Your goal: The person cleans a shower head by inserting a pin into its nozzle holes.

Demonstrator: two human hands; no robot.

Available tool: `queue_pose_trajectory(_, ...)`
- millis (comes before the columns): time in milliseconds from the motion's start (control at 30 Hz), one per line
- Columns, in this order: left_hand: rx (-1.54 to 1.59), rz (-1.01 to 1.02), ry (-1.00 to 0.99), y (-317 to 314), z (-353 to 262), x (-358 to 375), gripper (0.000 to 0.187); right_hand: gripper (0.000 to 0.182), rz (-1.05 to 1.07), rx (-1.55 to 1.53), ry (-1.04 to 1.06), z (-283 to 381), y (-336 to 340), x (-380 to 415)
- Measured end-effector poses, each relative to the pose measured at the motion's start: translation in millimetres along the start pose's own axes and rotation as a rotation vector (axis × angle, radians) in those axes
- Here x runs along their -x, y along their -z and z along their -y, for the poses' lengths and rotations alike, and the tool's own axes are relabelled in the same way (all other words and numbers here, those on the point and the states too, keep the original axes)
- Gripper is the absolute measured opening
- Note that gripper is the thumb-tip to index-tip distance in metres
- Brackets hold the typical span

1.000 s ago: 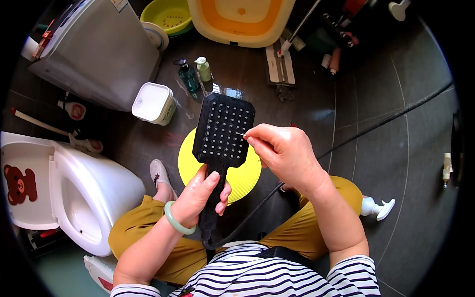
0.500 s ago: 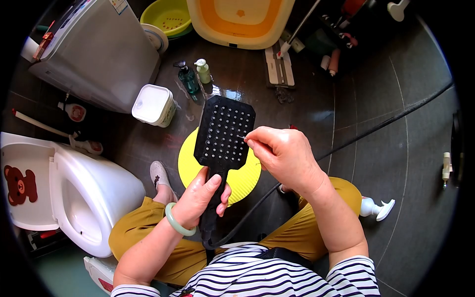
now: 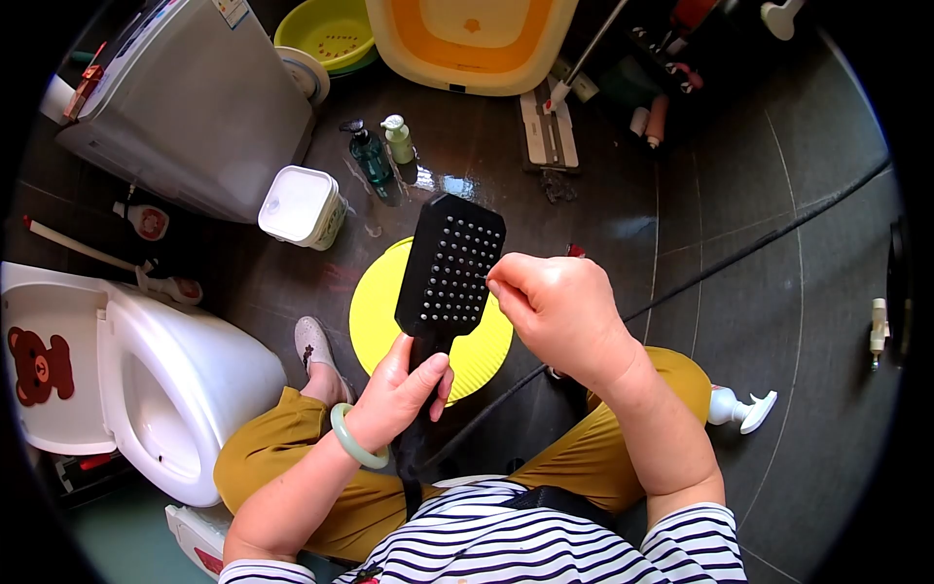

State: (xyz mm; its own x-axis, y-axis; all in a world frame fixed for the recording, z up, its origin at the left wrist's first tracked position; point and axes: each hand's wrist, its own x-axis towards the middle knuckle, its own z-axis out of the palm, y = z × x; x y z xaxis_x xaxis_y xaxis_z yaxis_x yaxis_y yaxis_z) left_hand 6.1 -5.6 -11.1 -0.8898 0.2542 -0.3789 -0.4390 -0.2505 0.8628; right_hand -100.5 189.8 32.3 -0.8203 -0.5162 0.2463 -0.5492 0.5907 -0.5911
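My left hand (image 3: 397,391) is wrapped round the handle of a black shower head (image 3: 451,263), its rectangular face of small pale nozzles turned up and tilted to the right. A pale green bangle (image 3: 352,440) circles the left wrist. At the right edge of the nozzle face, my right hand (image 3: 559,302) is closed in a pinch. The thin pin in it is hardly visible now; half a second ago its fine tip showed at the nozzles. Below the shower head lies a round, ribbed yellow object (image 3: 379,302). A black hose (image 3: 739,251) runs off to the right wall.
A white toilet (image 3: 185,380) stands at left, below a grey appliance (image 3: 204,107). A white tub (image 3: 297,206) and two pump bottles (image 3: 370,156) stand on the floor ahead. Farther back are an orange-and-white basin (image 3: 472,49) and a flat mop (image 3: 550,131). A spray bottle (image 3: 741,409) lies right.
The shower head has turned in my left hand, its face tipping to the right. My right hand has shifted slightly right, and the pin's tip no longer shows clearly.
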Motion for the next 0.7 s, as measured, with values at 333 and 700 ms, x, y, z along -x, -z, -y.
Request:
queue_pose_trajectory(333,0.077,-0.053,0.086,-7.3,-12.3,0.1,0.034,0.010,0.000,-0.024,-0.028,-6.2,-5.4,0.1)
queue_pose_trajectory(700,0.289,0.009,0.144,0.7,-15.1,1.0,0.043,0.009,-0.038,-0.089,-0.001,-3.2,-4.4,-4.8)
